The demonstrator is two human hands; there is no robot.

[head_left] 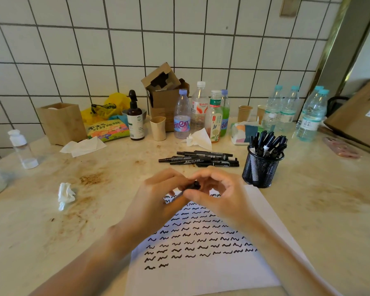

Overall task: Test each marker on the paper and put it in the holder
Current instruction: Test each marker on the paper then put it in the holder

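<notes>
Item: marker (190, 187), black, pinched between left hand (156, 201) and right hand (220, 199) above the paper's (263, 212) far edge. Holder (262, 167) stood near the counter's (41, 221) right edge. Risk, judged: uncapped nib inking fingers, or cap dropped.

Our two hands meet above the paper (201, 272)

Our left hand (156, 201) and right hand (220, 199) hover over the paper's far end, forearms angling in across its near corners. The fingers of both curl inward, thumbs near each other, pinching a black marker (191, 187) between them; our right index finger arches above it, and our wrists are raised off the sheet.
</notes>
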